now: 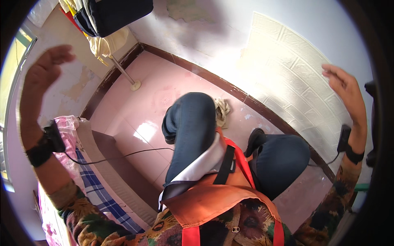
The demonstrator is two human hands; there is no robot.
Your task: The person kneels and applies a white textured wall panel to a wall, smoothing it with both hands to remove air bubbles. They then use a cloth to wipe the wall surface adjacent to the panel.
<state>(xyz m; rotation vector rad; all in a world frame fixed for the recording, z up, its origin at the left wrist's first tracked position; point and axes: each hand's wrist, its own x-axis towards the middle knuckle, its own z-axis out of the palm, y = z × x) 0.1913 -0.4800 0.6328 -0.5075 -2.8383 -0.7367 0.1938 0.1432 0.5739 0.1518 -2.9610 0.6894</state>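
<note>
My left hand [45,71] is raised at the far left, its loosely bent fingers slightly blurred and holding nothing. At the far right my right hand [344,87] is lifted in front of a white brick-patterned wall panel [287,65]. Its fingers reach out with nothing in them; I cannot tell whether they touch the panel. Each wrist carries a black strapped device, the left one [53,137] and the right one [344,138], with a thin cable running from it. An orange apron [209,203] lies over my lap above dark trousers.
A crumpled beige cloth [222,111] lies on the pink tiled floor [127,104] beyond my knees. To the left stands a bed [111,180] with plaid and pink bedding. Dark clothing and bags [111,16] hang above a metal pole [123,73]. Brown skirting [197,71] edges the walls.
</note>
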